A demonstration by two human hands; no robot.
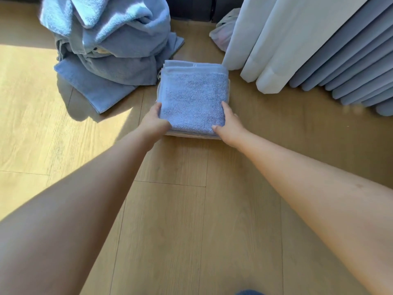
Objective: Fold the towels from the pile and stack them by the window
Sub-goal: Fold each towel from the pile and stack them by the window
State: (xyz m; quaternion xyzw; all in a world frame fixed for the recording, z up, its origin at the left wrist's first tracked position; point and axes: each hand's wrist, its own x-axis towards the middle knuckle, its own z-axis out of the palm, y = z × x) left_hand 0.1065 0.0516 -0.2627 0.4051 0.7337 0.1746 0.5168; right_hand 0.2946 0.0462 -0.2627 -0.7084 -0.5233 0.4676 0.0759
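Pale wood-plank floor (170, 209) fills the view, with a patch of sunlight across its left side. At the back left slumps a heap of loose blue towels (110, 43). It looks like several, so most of the folding seems left to do.

Just right of the heap, the left hand (156, 122) grips one near corner of a folded blue terry towel (192, 96), and the right hand (229, 124) grips the other. Their thumbs lie on top and their fingers curl under its edges. The towel lies on a low stack (191, 67) of a few folded towels, so I judge this one is being placed or squared up.

Further right, a white plastic bag (223, 33) rests on the floor. Beyond it, white sheer curtains (265, 39) and blue-grey pleated drapes (350, 71) hang to the floor, suggesting the window is there.
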